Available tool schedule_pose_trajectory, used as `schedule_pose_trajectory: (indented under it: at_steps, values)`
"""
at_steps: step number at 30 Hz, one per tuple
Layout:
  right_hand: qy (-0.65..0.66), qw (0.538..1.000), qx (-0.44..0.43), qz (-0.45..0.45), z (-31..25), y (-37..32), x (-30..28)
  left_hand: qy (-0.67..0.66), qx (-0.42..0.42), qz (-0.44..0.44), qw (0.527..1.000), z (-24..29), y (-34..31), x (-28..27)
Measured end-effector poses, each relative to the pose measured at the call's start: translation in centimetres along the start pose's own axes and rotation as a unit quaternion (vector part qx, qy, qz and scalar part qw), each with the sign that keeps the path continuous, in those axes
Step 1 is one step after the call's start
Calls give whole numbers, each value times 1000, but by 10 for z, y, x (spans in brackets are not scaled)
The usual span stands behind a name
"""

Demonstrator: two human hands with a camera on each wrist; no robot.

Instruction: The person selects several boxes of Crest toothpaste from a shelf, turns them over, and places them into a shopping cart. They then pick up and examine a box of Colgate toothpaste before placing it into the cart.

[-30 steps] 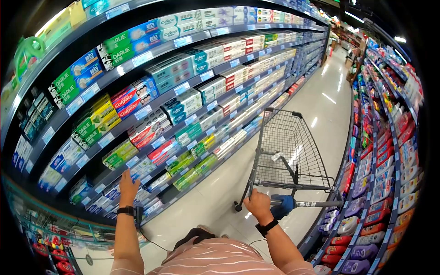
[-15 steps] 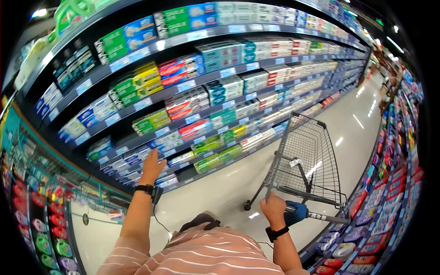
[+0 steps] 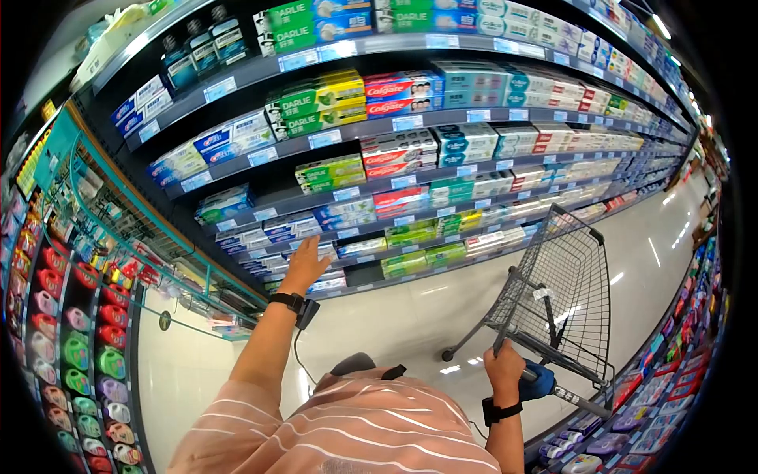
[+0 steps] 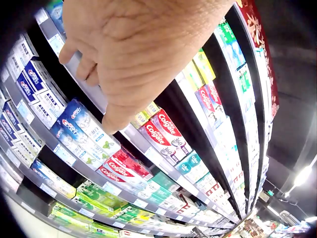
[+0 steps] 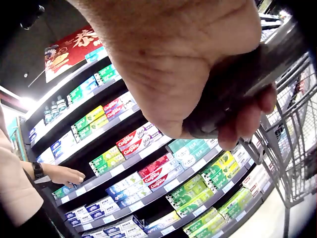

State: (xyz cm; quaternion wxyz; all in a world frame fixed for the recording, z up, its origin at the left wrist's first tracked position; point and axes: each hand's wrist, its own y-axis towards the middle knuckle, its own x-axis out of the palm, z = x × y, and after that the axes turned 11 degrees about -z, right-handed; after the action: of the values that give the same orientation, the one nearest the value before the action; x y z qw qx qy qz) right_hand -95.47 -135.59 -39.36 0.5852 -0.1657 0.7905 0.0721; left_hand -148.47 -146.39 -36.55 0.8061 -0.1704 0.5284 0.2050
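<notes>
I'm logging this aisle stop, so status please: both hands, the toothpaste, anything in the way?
Left hand open, near toothpaste boxes, contact unclear. Right hand grips cart handle. Boxes shelved in stacks. No obstruction seen.

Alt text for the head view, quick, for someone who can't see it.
Left hand held out toward store shelves of toothpaste boxes, while the right hand grips the handle of a wire shopping cart. Colorful bottles stand in rows at lower left.
</notes>
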Motion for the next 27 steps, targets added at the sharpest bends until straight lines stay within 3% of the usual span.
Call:
schedule_pose_trajectory:
  at_steps: [7,10,18,22,27]
  values:
    - [5,1000,0,-5,-23,-8,-5,-29,-11,-17,999,-31,6,-5]
    - [-16,999,-29,34,-29,-9,5,-43,-8,-26,999,-50,5,-11]
    - [-10,999,46,-25,-64,-10,19,-90,-19,-69,993,-114,18,-37]
    - [-32,997,65,-14,-90,-12,27,-66,-70,-126,987,-146,25,-30]
    - [-42,996,73,-3,-119,-18,45,-95,-53,-127,986,-184,30,-24]
